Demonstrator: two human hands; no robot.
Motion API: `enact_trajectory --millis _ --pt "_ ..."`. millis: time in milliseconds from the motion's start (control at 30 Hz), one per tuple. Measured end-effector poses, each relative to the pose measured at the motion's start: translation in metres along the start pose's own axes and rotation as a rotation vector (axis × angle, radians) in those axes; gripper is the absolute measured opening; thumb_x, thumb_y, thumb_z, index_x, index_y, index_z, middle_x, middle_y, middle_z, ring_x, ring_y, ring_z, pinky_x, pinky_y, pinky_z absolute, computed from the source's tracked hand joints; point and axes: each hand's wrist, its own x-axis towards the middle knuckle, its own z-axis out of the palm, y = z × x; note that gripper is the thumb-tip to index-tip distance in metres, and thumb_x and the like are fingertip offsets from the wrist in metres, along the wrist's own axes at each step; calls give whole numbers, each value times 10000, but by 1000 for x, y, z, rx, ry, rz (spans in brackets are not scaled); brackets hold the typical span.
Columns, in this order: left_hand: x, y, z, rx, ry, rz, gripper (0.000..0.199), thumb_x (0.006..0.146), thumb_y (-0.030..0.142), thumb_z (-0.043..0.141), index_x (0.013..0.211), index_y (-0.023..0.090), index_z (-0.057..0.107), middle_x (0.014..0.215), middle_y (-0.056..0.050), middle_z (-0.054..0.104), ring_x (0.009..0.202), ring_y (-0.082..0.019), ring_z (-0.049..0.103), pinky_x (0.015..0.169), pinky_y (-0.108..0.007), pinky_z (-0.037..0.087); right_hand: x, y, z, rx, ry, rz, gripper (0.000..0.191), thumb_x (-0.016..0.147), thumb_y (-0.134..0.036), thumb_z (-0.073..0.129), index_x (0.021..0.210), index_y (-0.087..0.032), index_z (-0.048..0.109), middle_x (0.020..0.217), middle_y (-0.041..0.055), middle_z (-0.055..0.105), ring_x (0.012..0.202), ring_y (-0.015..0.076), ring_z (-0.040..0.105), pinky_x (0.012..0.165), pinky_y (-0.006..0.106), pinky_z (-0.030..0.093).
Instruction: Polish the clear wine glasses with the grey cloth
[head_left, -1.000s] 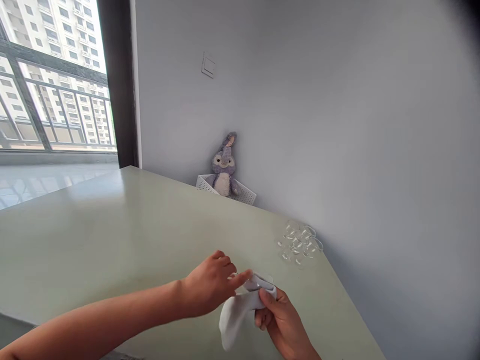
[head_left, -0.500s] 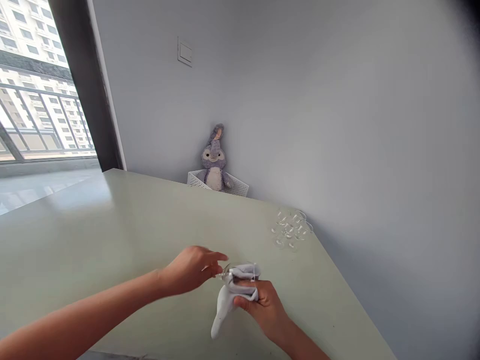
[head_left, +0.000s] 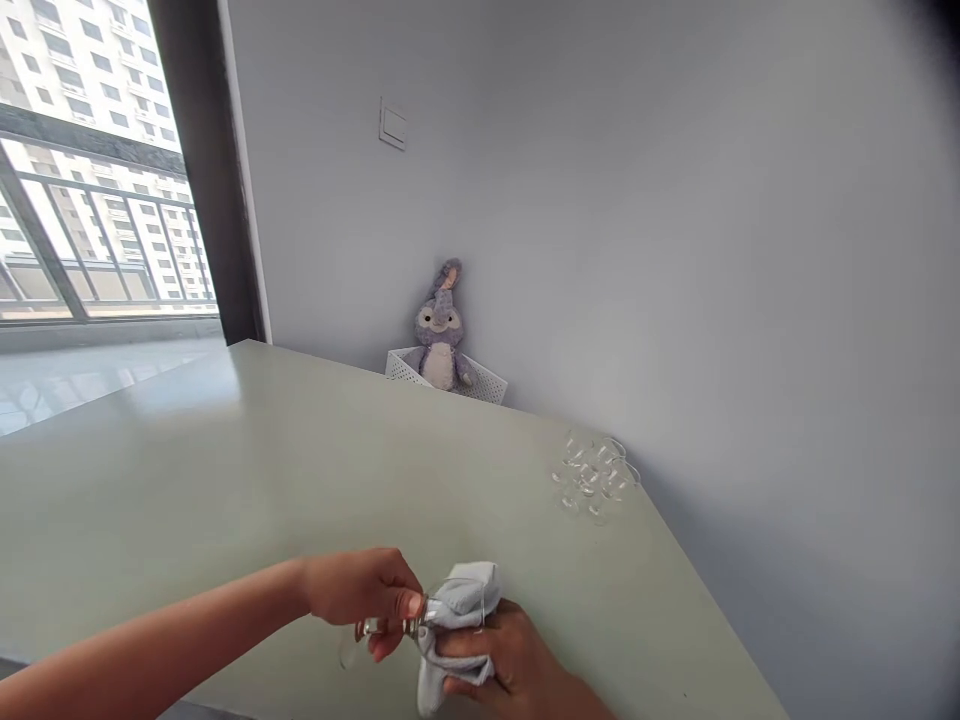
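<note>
Counter: counter (head_left: pixel 225 470) across lower frame, wall (head_left: pixel 600 200) behind it.
Far right on counter: wine glasses (head_left: pixel 592 475) grouped near back edge.
Behind counter: basket (head_left: pixel 448 378) against wall, stuffed rabbit (head_left: pixel 439 335) in it.
Wall: light switch (head_left: pixel 392 127) above, left of basket.
Left: window (head_left: pixel 97 170).
Front: stemmed glass (head_left: pixel 375 628) in cloth (head_left: pixel 457 600), above counter.

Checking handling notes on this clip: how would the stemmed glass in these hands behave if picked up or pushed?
The stemmed glass looks thin, so probably fragile and fairly light. Its slim stem suggests it would tip easily if pushed upright. Smooth glass is likely slippery, though the white cloth around its bowl should aid grip.
</note>
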Motion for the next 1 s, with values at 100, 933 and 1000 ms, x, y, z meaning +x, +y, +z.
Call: enact_trajectory --millis 100,933,1000 --pt "3 1 13 481 410 80 343 884 415 349 937 175 588 803 -58 638 773 -169 587 765 -347 460 -3 19 8 200 96 169 234 767 -400 568 893 -248 694 850 38 674 815 228 594 760 315 439" --pt "30 9 13 1035 762 107 237 895 264 337 802 154 525 644 -31 513 619 -163 486 673 -335 362 14 11 -5 291 204 233 296 811 -304 533 1088 -255 623 966 45 660 903 213 577 832 355 434" --pt "27 6 9 766 627 70 288 881 354 366 751 157 531 613 -19 493 590 -154 471 630 -312 353 10 17 -16 40 81 113 297 839 -236 469 1088 -300 619 1024 26 654 991 219 552 902 397 390"
